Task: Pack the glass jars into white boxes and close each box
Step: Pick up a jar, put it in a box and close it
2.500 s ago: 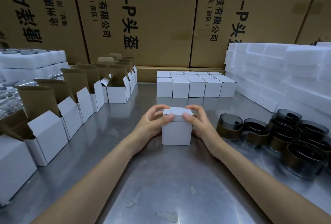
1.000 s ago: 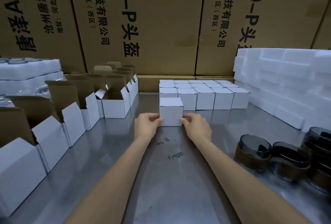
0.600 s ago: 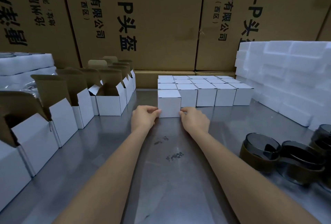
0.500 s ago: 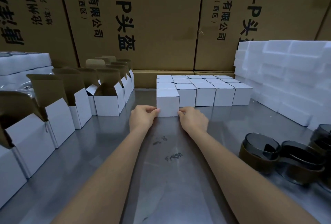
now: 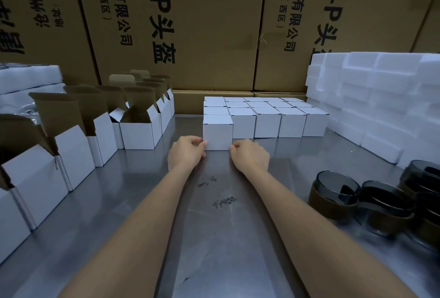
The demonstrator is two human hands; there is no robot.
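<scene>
The closed white box point(image 5: 217, 135) stood on the worktop point(image 5: 228, 238) toward its far edge, set just in front of the leftmost column of the block of closed boxes point(image 5: 266, 116), its right side against or just beside the neighbouring front-row box. It stuck out nearer the person than that row, starting a new row. Both hands were at its near bottom corners. The left hand point(image 5: 187, 153) lay at the left corner with its fingertips touching the box's front face; the right hand point(image 5: 250, 154) lay at the right corner, thumb and forefinger pinched together just beside the edge. Neither grip wrapped the box: the left fingers were loosely curled against it, and whether the right ones touched it I could not tell.

The box lay straight ahead of both hands, toward the far edge, each hand equally near. It is roughly cubic, so no long axis matters; what counted was the line of its front face against the row beside it. I judged the placing almost done, with the release next.

Compared with two and a half seconds earlier, the box had travelled from the middle of the worktop, where both hands pressed its lid, away to the stack. In the last half second it hardly shifted.

The glass jars point(image 5: 371, 202) waited near the right edge, the open boxes point(image 5: 78, 145) along the left.
</scene>
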